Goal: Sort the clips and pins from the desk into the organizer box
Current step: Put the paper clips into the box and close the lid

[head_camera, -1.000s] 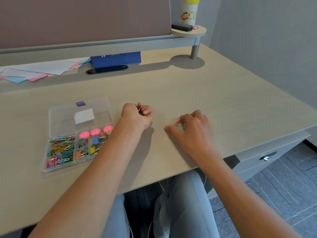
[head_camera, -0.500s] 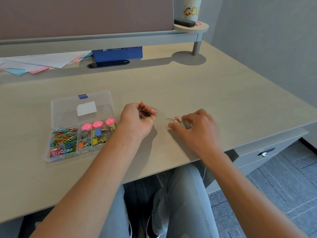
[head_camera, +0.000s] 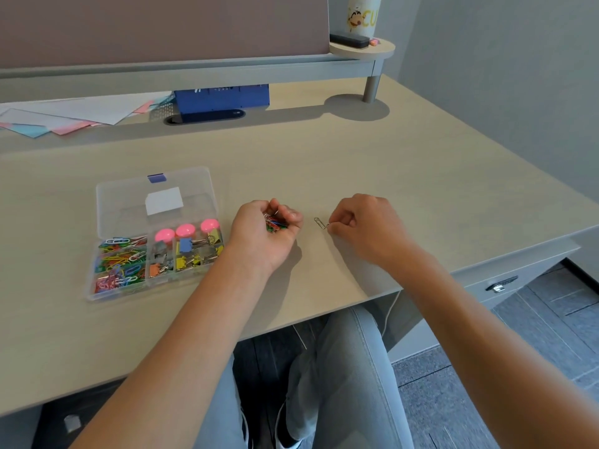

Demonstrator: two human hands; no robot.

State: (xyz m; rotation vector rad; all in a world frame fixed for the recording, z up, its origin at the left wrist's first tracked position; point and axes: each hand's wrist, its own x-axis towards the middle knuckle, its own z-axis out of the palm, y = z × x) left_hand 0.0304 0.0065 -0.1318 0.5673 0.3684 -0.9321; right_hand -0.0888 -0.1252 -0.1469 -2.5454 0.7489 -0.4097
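Note:
A clear plastic organizer box [head_camera: 97,286] lies open on the desk at the left, its lid folded back. Its left compartment holds several coloured paper clips [head_camera: 118,264]; the others hold binder clips [head_camera: 186,256] and pink-headed pins [head_camera: 185,231]. My left hand [head_camera: 262,236] rests on the desk just right of the box, cupped around a bunch of coloured paper clips [head_camera: 275,222]. My right hand [head_camera: 363,231] is a short way to the right, pinching one end of a silver paper clip [head_camera: 320,222] that points toward my left hand.
A blue box [head_camera: 222,98] stands at the back under a raised grey shelf [head_camera: 194,71]. Loose papers [head_camera: 74,113] lie at the back left. A round stand [head_camera: 363,48] at the back right carries a yellow cup and a black eraser. The desk's front edge is near my wrists.
My right hand lifted a silver paper clip off the desk and moved it left toward my left hand. My left hand turned slightly, showing the clips inside it.

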